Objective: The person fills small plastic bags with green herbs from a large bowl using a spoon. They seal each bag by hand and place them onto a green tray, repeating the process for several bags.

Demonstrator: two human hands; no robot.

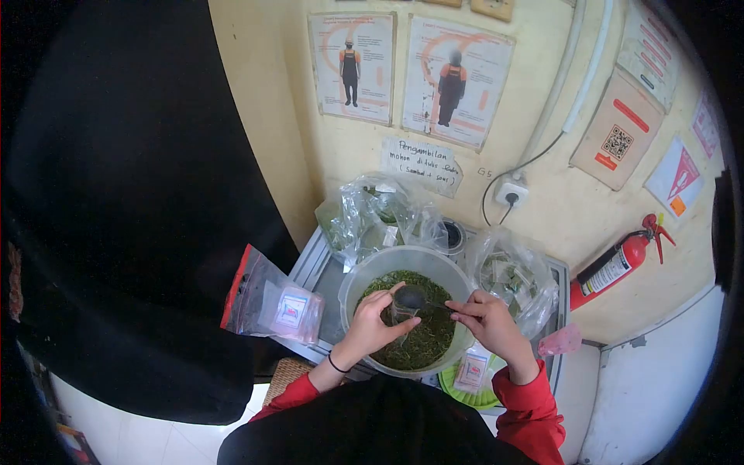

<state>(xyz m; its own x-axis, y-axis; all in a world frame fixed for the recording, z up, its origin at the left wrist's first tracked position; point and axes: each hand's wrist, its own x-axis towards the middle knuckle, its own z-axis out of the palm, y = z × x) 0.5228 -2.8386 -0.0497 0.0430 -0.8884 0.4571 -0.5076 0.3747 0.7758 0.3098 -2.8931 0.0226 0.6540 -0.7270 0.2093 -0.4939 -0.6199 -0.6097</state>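
Observation:
A large pale tub (351, 293) holds chopped green leaves (426, 341). Over it, my left hand (372, 329) has its thumb and fingers closed around a small clear plastic bag (400, 315). My right hand (490, 324) grips the thin handle of a dark, round-bowled ladle (409, 296). The ladle's bowl is at the mouth of the bag, between the fingers of my left hand. What the bowl contains is too dark to make out.
Clear bags of green packets (380, 205) stand behind the tub, with another bag (511, 271) to the right. A zip bag (283, 306) lies left. A green plate (484, 397) bears a labelled packet (471, 370). A fire extinguisher (616, 263) is by the wall.

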